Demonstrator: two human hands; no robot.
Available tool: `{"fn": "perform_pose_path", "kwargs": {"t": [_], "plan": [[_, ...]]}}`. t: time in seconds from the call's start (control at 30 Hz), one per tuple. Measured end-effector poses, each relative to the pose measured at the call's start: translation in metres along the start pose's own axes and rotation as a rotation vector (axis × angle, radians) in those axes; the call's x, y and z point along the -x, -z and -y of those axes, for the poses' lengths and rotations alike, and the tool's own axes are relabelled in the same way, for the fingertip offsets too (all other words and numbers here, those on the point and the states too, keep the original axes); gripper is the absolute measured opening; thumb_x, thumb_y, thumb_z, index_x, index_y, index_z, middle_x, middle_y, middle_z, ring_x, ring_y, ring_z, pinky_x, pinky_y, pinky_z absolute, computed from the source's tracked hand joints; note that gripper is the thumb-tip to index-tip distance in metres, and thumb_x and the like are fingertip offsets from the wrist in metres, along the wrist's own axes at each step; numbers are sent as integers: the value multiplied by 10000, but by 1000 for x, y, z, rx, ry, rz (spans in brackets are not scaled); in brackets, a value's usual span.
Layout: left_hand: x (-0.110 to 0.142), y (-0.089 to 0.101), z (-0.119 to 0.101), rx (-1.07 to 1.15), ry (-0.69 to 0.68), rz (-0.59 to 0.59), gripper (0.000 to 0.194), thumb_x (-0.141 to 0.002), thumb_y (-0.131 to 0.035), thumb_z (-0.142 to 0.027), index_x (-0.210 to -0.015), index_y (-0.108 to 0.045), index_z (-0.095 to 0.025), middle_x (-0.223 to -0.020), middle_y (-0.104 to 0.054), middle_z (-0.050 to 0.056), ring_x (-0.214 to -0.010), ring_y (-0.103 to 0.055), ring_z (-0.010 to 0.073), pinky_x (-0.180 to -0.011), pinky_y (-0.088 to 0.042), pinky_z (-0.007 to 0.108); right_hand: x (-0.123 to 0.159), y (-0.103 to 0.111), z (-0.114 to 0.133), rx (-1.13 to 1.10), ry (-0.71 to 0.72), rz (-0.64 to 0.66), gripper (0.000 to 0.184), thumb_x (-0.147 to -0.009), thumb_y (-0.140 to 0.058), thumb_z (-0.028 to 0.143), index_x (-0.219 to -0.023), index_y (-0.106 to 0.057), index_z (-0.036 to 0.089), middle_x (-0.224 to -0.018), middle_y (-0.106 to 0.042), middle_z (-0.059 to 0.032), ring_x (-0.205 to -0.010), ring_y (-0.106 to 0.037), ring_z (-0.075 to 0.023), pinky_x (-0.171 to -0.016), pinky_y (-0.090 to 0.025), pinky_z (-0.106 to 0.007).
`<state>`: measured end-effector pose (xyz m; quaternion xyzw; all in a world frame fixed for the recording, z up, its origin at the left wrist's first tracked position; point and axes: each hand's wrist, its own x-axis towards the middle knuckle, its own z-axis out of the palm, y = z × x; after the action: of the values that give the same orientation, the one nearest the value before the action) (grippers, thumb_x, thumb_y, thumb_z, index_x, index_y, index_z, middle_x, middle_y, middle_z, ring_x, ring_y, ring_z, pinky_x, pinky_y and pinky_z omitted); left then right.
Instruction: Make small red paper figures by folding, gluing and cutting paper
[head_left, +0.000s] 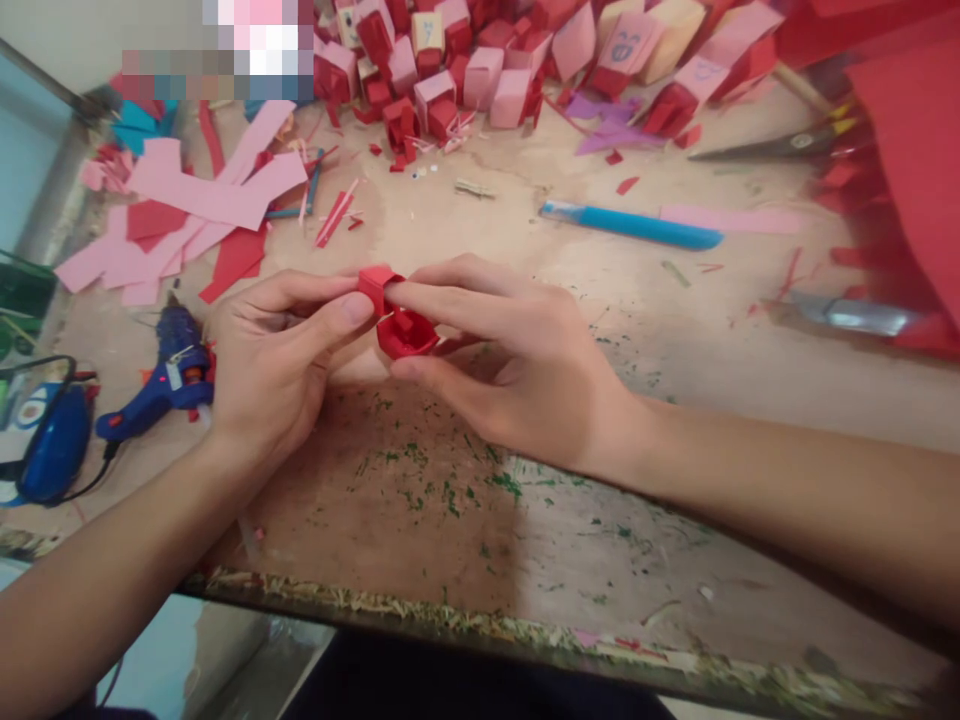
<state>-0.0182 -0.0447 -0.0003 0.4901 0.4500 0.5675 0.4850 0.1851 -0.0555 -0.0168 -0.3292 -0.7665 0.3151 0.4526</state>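
- Left hand (274, 335), thumb and fingers closed, pinches the small folded red paper piece (405, 338) over the wooden tabletop (450, 232), apparently steadying it.
- Right hand (525, 340), half-curled, grips its opposite side, likely supporting the hollow.

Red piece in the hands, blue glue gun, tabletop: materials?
Red piece: likely stiff paper or thin foam; thin walls, folded edges.
Blue glue gun: probably hard plastic, smooth-looking; moulded shape.
Tabletop: looks like unfinished wood; tan surface, rough front edge.
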Motion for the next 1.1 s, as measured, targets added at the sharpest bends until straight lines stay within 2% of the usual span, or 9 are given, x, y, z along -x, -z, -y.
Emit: {"fn": "perform_pose_path", "kwargs": {"t": [0.13,0.33,0.47,0.63,0.73,0.8,0.93,1.03,1.1], "plan": [[0,2,1,-15,-13,4,167,-738,-955,-165,-821,-858,-273,-906,-854,-63,-882,-809,128,-914,-682,256,-1,1,-1,-105,-28,36,409,-978,-700,187,-1387,-697,194,-1354,-689,-100,-1010,-733,-175,-819,-662,-281],[1,0,0,15,6,-17,161,-729,-951,-150,-829,-857,-233,-894,-854,-36,-876,-814,140,-897,-692,268,-2,3,1,-67,-1,13,343,-1004,-632,147,-1330,-716,215,-1341,-698,-93,-1064,-725,-187,-815,-680,-290],[1,-2,-2,59,22,16,157,-736,-964,-180,-841,-853,-217,-908,-857,-34,-886,-814,129,-872,-688,236,0,3,3,10,-1,-3,341,-1036,-574,197,-1344,-711,251,-1299,-674,-56,-982,-711,-159,-768,-657,-268],[1,-3,-3,77,25,43,166,-733,-975,-207,-837,-851,-242,-936,-858,-39,-913,-816,137,-893,-682,252,1,4,2,-12,-1,31,363,-1049,-546,199,-1381,-692,229,-1310,-622,-105,-891,-705,-155,-689,-642,-274],[1,-2,-3,70,5,26,178,-727,-977,-214,-849,-849,-240,-948,-856,-25,-934,-814,146,-909,-679,270,1,4,3,-49,25,6,371,-1028,-563,147,-1378,-668,206,-1263,-639,-102,-979,-712,-177,-772,-662,-292],[1,-1,-3,62,-12,4,198,-707,-992,-223,-837,-843,-232,-930,-853,-21,-901,-810,135,-890,-678,261,1,3,6,-76,-22,-1,398,-1007,-601,128,-1387,-621,249,-1226,-669,-77,-1059,-708,-191,-797,-664,-279],[-2,2,-3,19,-75,2,215,-685,-1003,-231,-828,-842,-235,-930,-854,-13,-883,-804,140,-897,-671,279,3,1,7,-175,-147,7,411,-998,-643,161,-1365,-541,313,-1219,-699,-62,-1078,-721,-206,-733,-658,-261],[-2,6,-5,-106,-199,23,182,-759,-926,-140,-862,-855,-272,-961,-853,-40,-892,-796,133,-930,-658,282,3,1,3,-218,-165,11,423,-992,-656,165,-1360,-525,325,-1236,-701,-61,-1091,-732,-212,-804,-669,-294],[0,8,-9,-256,-289,42,252,-793,-880,-82,-909,-863,-305,-1004,-849,-54,-931,-798,139,-945,-657,288,2,1,0,-247,-185,12,481,-973,-673,156,-1387,-510,340,-1246,-704,-57,-1094,-742,-214,-843,-672,-308]]}}
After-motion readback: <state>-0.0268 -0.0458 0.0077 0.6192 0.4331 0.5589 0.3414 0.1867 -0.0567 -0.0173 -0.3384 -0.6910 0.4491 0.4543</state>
